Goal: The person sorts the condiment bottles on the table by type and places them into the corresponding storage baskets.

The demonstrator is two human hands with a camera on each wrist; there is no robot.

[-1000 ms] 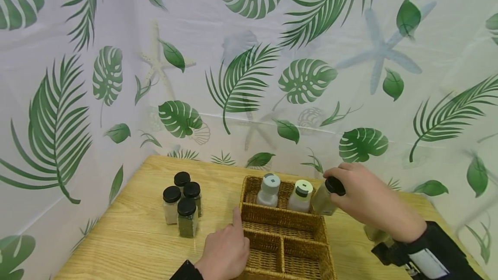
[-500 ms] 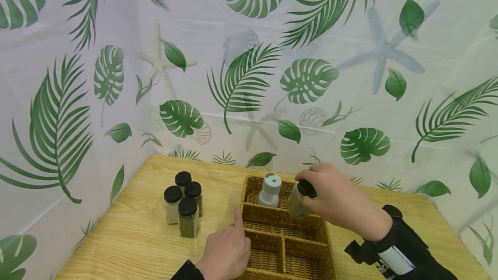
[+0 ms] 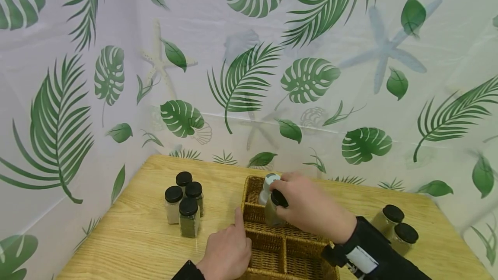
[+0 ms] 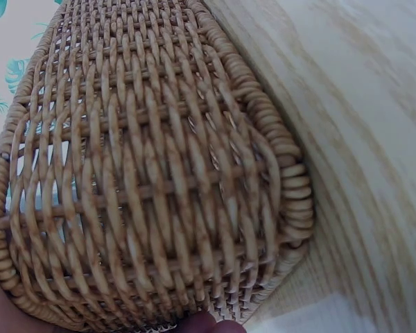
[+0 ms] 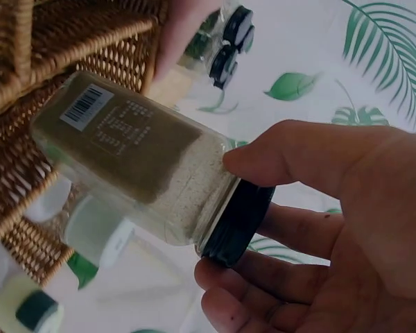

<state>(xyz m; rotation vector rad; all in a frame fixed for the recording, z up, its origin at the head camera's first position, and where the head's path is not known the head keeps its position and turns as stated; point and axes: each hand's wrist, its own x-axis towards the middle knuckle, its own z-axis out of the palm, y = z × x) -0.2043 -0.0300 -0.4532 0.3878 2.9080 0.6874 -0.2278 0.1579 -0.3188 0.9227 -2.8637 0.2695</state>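
My right hand holds a spice jar by its black lid, thumb on one side and fingers on the other. The jar tilts over the wicker basket, above its long middle compartment. In the right wrist view the clear jar shows brownish powder and a barcode label. At the basket's left side, my left hand grips the wall, with the index finger straight along the rim. The left wrist view shows the basket's woven outer wall and fingertips at its lower edge.
A white-capped bottle stands in the rear compartment; my right hand hides the rest of that row. Several black-lidded jars stand together left of the basket. Two more jars stand on the right of the wooden table. A leaf-patterned cloth hangs behind.
My right hand has carried the jar leftward, from the basket's right rear side to above its left-middle part. The jars on the right have come into view. My left hand stays at the rim.
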